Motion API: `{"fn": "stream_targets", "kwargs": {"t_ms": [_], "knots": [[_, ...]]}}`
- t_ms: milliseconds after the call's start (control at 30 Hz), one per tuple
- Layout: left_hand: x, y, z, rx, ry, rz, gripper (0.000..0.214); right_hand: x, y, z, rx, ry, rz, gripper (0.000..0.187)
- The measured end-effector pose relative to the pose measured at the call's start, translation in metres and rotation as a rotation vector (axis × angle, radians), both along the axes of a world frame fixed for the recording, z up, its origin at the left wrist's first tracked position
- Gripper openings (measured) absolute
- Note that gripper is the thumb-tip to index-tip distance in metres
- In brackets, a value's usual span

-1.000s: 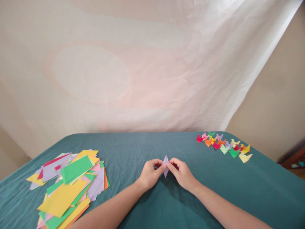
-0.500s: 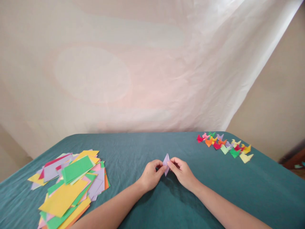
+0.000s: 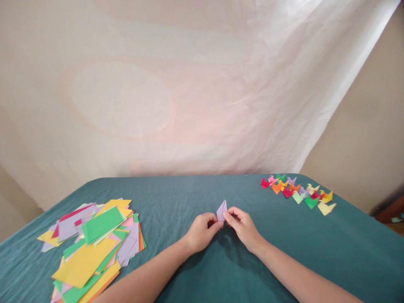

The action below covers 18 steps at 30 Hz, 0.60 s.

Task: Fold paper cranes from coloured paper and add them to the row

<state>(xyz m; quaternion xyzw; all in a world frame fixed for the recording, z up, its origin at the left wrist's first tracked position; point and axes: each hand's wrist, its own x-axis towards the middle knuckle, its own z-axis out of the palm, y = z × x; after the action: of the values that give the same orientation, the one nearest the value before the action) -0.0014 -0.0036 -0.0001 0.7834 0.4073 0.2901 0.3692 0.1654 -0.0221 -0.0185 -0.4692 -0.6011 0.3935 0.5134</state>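
Observation:
A small folded piece of lilac origami paper (image 3: 221, 211) is held upright above the middle of the table, with its pointed end up. My left hand (image 3: 203, 230) pinches it low on the left side between thumb and fingers. On the other side, my right hand (image 3: 241, 226) grips its right edge, thumb in front. Both hands are closed on the paper, and their fingertips hide its bottom end.
A loose pile of coloured paper sheets (image 3: 85, 261) lies on the left of the green-clothed table (image 3: 189, 191). Several small folded paper birds (image 3: 311, 202) stand in rows at the far right. A pale curtain (image 3: 202, 105) hangs behind the table.
The lilac paper has risen slightly and turned, its lower point now behind the fingertips. My left thumb has shifted to the right, towards the paper's bottom; my right hand has barely moved.

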Motion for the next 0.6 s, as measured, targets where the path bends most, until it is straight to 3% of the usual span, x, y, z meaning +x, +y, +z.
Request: {"fn": "stream_targets", "kwargs": {"t_ms": [467, 600], "knots": [[-0.0022, -0.0012, -0.0032, -0.009, -0.004, -0.073, 0.037, 0.0004, -0.0008, 0.0061, -0.038, 0.123, 0.012, 0.033], [-0.0021, -0.0017, -0.0012, -0.021, -0.065, -0.036, 0.038, 0.001, -0.0005, 0.0054, -0.035, 0.093, -0.001, 0.033]]}}
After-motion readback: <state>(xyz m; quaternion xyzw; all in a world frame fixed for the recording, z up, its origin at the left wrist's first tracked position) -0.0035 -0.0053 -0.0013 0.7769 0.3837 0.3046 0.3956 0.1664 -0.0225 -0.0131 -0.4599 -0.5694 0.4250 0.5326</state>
